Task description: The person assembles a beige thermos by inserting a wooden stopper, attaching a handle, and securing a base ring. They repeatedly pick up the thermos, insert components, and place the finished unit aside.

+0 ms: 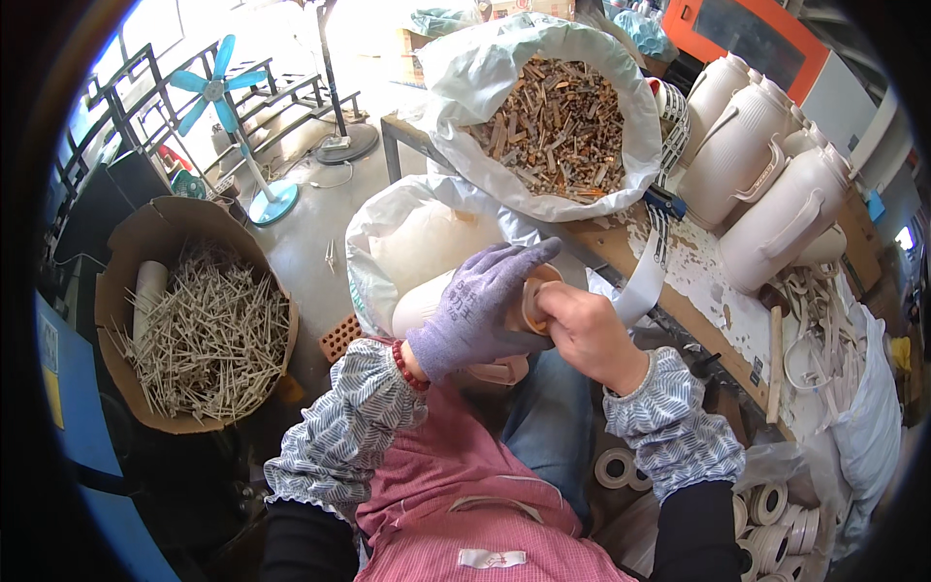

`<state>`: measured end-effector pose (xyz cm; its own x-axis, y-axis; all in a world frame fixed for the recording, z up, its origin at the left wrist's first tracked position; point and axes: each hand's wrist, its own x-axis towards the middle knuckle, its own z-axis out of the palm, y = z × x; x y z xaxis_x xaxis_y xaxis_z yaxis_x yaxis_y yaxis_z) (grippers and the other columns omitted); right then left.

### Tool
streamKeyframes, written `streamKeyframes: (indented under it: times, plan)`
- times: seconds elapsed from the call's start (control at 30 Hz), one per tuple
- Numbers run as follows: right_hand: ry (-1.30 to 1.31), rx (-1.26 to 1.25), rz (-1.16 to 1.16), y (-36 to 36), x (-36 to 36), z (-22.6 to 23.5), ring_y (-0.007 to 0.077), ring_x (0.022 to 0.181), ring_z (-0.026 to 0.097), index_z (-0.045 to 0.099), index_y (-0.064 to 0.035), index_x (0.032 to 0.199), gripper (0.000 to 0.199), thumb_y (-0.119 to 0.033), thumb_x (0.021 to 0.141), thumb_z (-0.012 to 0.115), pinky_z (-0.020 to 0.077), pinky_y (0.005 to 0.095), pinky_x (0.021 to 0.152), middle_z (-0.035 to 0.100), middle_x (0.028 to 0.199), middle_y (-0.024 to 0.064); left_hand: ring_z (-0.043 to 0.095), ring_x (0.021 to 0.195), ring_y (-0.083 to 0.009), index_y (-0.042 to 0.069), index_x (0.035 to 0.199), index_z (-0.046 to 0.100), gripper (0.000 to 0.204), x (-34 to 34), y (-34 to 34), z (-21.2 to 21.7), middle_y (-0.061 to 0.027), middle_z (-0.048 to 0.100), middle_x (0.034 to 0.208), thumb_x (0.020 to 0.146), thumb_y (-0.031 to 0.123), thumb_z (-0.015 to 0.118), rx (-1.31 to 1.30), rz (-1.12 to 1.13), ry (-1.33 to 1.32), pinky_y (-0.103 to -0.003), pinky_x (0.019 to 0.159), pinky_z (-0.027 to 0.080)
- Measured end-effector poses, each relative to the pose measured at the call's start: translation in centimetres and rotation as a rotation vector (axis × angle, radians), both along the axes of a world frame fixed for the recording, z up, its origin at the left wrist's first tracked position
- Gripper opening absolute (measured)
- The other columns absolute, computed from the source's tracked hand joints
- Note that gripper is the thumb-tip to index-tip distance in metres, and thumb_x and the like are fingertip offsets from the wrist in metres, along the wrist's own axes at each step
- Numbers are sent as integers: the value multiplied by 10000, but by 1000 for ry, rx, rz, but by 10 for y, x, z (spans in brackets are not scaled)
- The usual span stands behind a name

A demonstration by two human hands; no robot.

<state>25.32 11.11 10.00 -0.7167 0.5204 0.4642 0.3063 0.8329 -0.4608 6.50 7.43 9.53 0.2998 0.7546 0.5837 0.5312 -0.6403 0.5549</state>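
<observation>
Across my lap lies a cream thermos jug (419, 308), tilted with its mouth toward the right; its handle (499, 371) shows beneath my left hand. My left hand (482, 303), in a purple-grey glove, wraps over the jug near its mouth. At that mouth is a pale ring-shaped collar (536, 291) around an orange-brown opening. Bare and curled closed, my right hand (593, 330) grips the collar's right edge with thumb and fingers. The palm side of both hands is hidden.
A white sack (451, 160) of brown metal strips sits on the worn bench (722, 330), beside several upright jugs (747, 145). On the left stand a carton (194, 422) of thin pale plastic pieces and a blue fan (218, 87). Cream rings (771, 504) lie lower right.
</observation>
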Motion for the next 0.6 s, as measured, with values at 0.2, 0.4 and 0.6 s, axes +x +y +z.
streamKeyframes:
  times: [0.2,0.4,0.6]
  plan:
    - [-53,85,-69,-13,2,-9,344,791,621,595,-50,847,69,-43,793,552,507,413,680,612,850,134,510,1202,-369,58,1357,475,875,8,-9,-4,-143,576,1256,585,230,848,12,4,32,-458,1026,400]
    - [-196,196,-156,-14,6,-15,302,742,647,627,-49,818,67,-85,785,581,531,386,650,623,807,114,523,1181,-365,87,1333,501,845,17,-10,-9,-138,582,1228,577,236,848,97,5,84,-467,1001,411]
    - [-291,235,-235,-7,10,-20,290,687,661,636,-49,775,66,-104,782,600,536,378,593,642,785,120,533,1162,-361,105,1304,521,804,31,-7,-14,-130,589,1207,584,253,846,105,32,51,-468,998,407]
